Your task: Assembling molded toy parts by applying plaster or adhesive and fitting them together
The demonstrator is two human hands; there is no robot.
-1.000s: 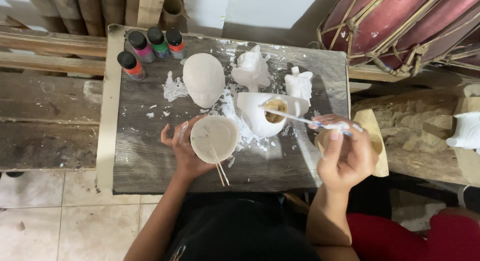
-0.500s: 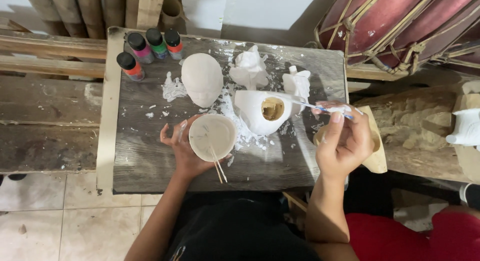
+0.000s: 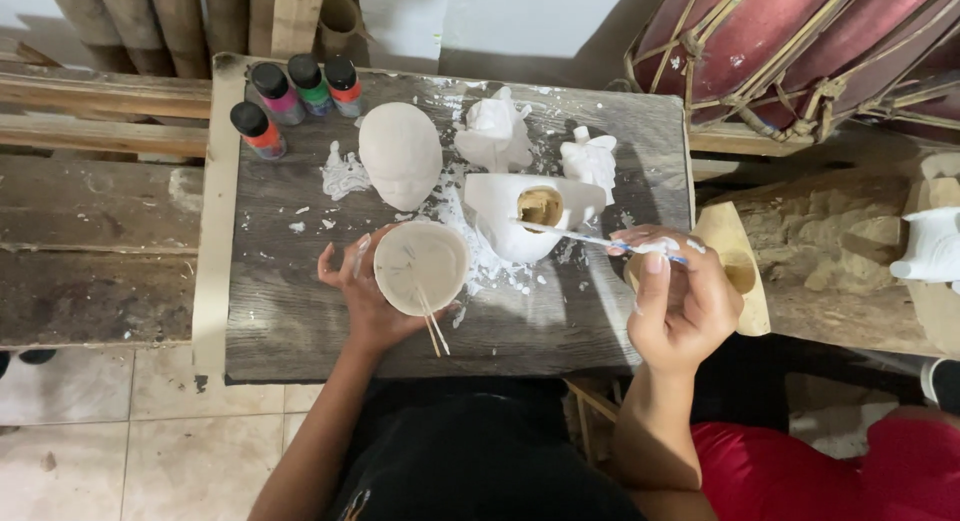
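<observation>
**White paint, bowl and brush at the wooden table**

The left hand (image 3: 368, 293) cups a small round bowl (image 3: 421, 267) of white paint, fingers wrapped under it, with 2 thin sticks (image 3: 434, 329) poking out beneath. The right hand (image 3: 683, 301) pinches a paintbrush (image 3: 590, 239), its tip reaching the opening of a white hollow figure (image 3: 520, 216). An egg-shaped white mask (image 3: 401, 154) lies just behind the bowl. 4 paint bottles (image 3: 293, 99) stand at the wooden table (image 3: 300, 321)'s far left corner; their contents are probably red, pink, green and orange.
</observation>
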